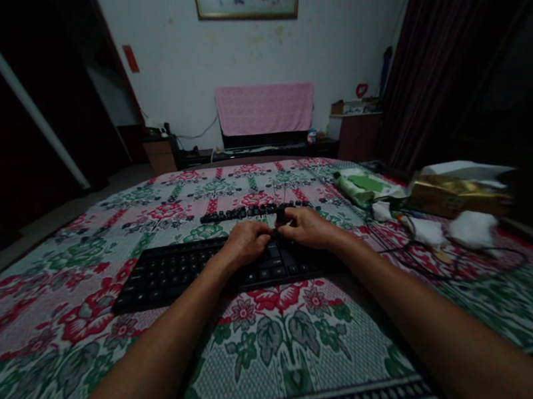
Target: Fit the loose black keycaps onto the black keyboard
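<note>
A black keyboard [162,277] lies flat on the patterned cloth, under both hands. My left hand [247,239] rests over its middle, fingers curled together near the back edge; what they hold, if anything, is hidden. Close beside it, my right hand [306,227] is closed over the right part of the keyboard. A small black piece [280,216] shows between its thumb and fingers, too dark to identify surely. Behind the keyboard runs a row of small black pieces [243,212] that look like loose keycaps.
On the right lie a green and white packet [365,185], a gold tissue box [452,193], crumpled white tissues [474,231] and a looped black cable [423,265]. The flowered cloth [291,357] covers the whole surface. Beyond stands a screen under a pink towel [265,108].
</note>
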Motion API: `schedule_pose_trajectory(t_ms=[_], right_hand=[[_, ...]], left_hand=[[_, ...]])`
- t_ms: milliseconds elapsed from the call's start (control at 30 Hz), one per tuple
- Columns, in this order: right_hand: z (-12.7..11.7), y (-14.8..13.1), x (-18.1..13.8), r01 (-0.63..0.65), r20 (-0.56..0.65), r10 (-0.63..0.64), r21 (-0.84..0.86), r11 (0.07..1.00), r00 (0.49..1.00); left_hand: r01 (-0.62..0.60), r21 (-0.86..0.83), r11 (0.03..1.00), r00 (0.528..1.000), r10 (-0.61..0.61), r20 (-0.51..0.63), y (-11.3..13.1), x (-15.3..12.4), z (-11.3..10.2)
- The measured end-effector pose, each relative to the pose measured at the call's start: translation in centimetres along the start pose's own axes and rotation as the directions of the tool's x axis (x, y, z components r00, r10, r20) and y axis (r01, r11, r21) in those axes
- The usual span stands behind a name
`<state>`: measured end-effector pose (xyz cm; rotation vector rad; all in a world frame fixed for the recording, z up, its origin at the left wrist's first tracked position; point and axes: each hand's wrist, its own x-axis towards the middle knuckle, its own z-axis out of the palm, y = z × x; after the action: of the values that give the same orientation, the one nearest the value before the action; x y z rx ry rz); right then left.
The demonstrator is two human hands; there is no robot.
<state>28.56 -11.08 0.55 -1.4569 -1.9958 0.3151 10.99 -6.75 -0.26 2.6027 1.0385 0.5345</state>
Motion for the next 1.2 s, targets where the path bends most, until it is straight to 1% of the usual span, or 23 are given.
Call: schedule_pose_trajectory(t_ms=[67,133,200,300,400,567,667,833,1000,1100,1200], right_hand=[[0.0,-0.2,0.1,-0.008,0.000,0.008,0.069,0.998,1.000],[0.0,-0.6,0.2,-0.018,-0.029,0.021,0.092,0.996,0.999],[0.1,-1.0,0.2,-0.046,-0.082,0.050,0.048,0.998,0.995],[0.4,-1.5,0.2,-0.106,-0.171,0.094,-0.068,0.992,0.981],[0.9,-1.3,0.2,-0.139,-0.229,0.114,-0.092,0.986,0.967],[1.7,-0.6,0.1,-0.191,-0.275,0.187,0.012,0.982,0.943],[1.9,-0.2,0.2,-0.199,-0.296,0.208,0.058,0.978,0.932],[1.9,0.6,0.3,-0.239,-0.348,0.287,0.174,0.955,0.892],[1.8,0.6,0.3,-0.189,-0.352,0.280,0.270,0.944,0.893],[1.7,0.0,0.3,-0.152,-0.371,0.276,0.329,0.932,0.887],[1.6,-0.5,0.4,-0.113,-0.366,0.265,0.388,0.915,0.892]], left_hand=[[-0.007,-0.003,1.000,1.000,0.007,0.007,0.1,-0.1,-0.1],[-0.007,0.003,1.000,1.000,0.007,0.017,0.2,-0.1,-0.2],[0.002,0.014,1.000,1.000,-0.003,0.015,0.2,0.0,-0.2],[0.011,0.016,1.000,1.000,-0.011,0.003,0.2,0.0,-0.1],[-0.001,0.004,1.000,1.000,0.002,-0.005,0.0,0.0,0.1],[-0.047,-0.069,0.997,0.999,0.047,-0.004,-0.1,-0.1,0.1],[-0.049,-0.107,0.993,0.999,0.050,0.000,-0.1,-0.3,0.0],[-0.031,-0.091,0.995,1.000,0.030,-0.009,-0.2,-0.3,0.2],[-0.011,-0.086,0.996,1.000,0.009,-0.021,0.1,-0.2,0.3],[-0.027,-0.103,0.994,0.998,0.021,-0.061,0.4,-0.2,0.4],[-0.030,-0.134,0.991,0.995,0.016,-0.103,0.6,-0.2,0.5]])
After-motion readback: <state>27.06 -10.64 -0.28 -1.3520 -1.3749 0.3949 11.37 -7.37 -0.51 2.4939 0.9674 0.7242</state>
